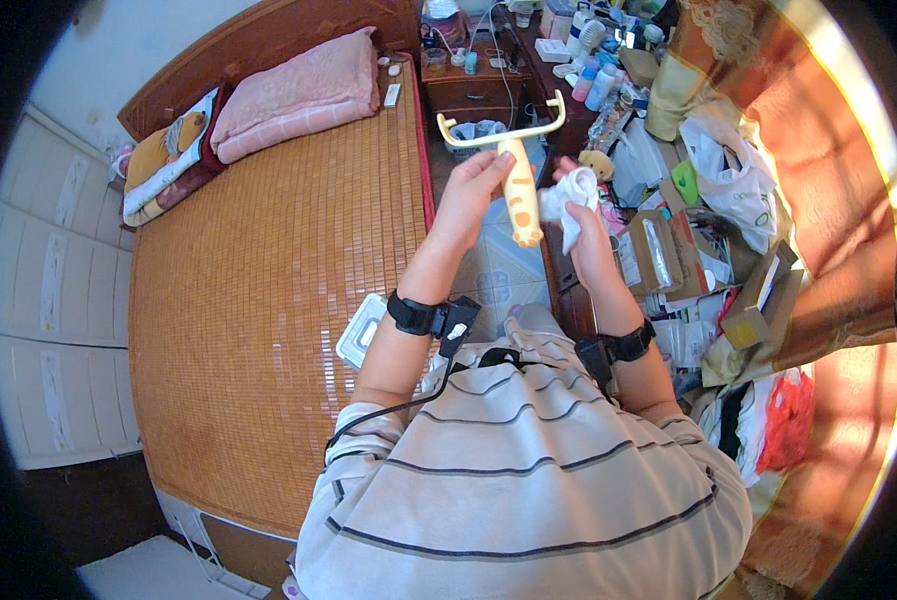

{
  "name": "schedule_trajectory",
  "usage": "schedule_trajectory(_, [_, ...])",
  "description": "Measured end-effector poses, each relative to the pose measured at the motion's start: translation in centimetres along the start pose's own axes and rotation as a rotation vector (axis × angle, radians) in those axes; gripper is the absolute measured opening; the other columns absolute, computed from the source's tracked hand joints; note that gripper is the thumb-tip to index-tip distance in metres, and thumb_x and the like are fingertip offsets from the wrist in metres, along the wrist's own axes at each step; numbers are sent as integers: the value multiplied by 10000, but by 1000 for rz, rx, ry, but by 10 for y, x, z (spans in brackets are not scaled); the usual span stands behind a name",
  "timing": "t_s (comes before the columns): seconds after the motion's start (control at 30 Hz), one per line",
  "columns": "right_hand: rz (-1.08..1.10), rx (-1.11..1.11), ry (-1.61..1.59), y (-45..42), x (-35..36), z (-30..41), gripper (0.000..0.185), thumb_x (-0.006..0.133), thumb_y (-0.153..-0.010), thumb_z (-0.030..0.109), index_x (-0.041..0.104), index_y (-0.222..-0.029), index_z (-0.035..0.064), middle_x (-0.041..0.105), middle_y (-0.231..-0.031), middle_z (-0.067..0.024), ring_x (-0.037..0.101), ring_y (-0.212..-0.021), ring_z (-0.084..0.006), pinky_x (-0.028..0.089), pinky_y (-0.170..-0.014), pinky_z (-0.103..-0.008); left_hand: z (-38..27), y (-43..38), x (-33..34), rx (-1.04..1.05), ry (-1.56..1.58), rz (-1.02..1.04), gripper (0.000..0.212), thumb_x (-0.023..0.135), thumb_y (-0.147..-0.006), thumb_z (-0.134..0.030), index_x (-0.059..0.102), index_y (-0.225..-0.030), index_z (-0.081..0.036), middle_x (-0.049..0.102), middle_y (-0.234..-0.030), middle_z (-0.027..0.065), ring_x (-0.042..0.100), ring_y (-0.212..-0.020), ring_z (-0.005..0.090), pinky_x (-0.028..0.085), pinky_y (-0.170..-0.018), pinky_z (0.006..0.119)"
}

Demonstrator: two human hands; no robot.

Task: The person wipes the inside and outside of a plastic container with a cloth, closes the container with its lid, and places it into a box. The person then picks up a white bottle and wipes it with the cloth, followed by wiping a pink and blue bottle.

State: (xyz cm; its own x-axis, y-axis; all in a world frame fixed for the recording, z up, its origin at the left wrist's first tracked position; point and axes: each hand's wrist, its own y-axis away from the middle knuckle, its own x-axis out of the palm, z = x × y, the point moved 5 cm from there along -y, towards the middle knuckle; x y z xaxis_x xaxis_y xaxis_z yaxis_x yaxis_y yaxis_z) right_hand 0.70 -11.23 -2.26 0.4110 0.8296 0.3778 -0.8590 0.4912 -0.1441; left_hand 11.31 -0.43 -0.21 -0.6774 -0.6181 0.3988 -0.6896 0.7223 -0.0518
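My left hand grips a cream plastic handle near its top. The handle has orange paw markings, a cat-paw end pointing down, and a wide U-shaped fork without a roller across its top. Just right of it, my right hand holds a crumpled white cloth or tissue between thumb and fingers, partly blurred. The cloth is close to the handle; whether they touch I cannot tell. Both wrists wear black straps with small devices.
A bed with a bamboo mat lies at left, bearing a lidded white plastic box and pink bedding. At right, a cluttered desk holds bottles, cardboard boxes and a white plastic bag. A lined bin stands on the tiled floor.
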Motion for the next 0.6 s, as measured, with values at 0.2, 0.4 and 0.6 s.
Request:
schedule_trajectory(0.2, [120,-343,637,0,30,4,468,454,-831,219,393,-1291,163,192,-1282,-120,287,-1174,-261,235,-1000,-339,18,2,7,41,83,-165,260,474,-885,-258,552,-913,-12,578,-810,27,530,-734,82,420,-688,229])
schedule_trajectory(0.4, [160,-344,601,25,36,-8,307,466,-856,194,572,-1118,75,371,-1249,-155,383,-1142,-254,288,-963,-335,26,-1,-1,36,196,-200,258,414,-901,-216,501,-992,9,602,-904,122,583,-760,174,476,-694,291])
schedule_trajectory(0.6, [263,-239,669,42,1,-16,215,522,-806,85,641,-980,45,513,-1120,-163,498,-1029,-239,369,-885,-302,25,-2,-13,52,155,-262,278,381,-910,-215,480,-1000,28,604,-889,156,599,-779,227,505,-698,336])
